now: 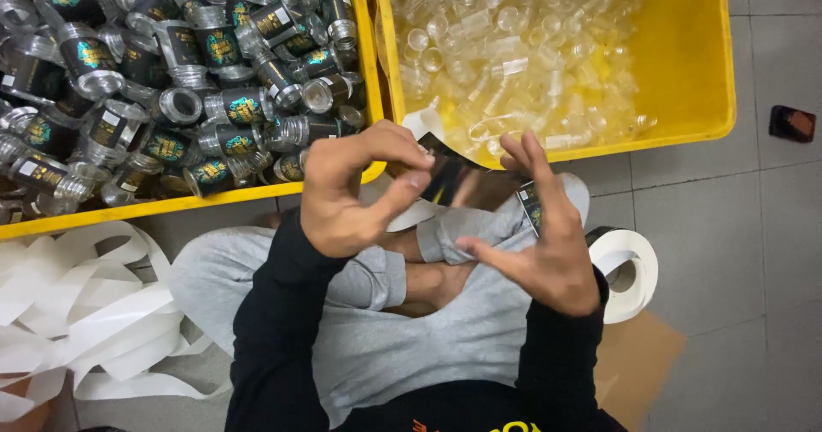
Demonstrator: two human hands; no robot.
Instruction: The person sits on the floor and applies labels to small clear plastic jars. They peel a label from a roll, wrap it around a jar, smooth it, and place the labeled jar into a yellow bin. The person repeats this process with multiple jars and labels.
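We pinch one end of a glossy black sticker label (445, 175) in our left hand (347, 196), while our right hand (539, 235), fingers spread, steadies its other end (no jar in either hand). The left yellow plastic crate (257, 190) is heaped with labelled clear jars (171, 72); the right yellow plastic crate (685, 64) holds many bare clear plastic jars (505, 55), so we judge plenty remains.

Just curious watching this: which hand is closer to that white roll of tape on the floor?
The right hand. It sits just beside the white roll, on its left in the picture. The left hand is farther away, over the lap near the crate of labelled jars.
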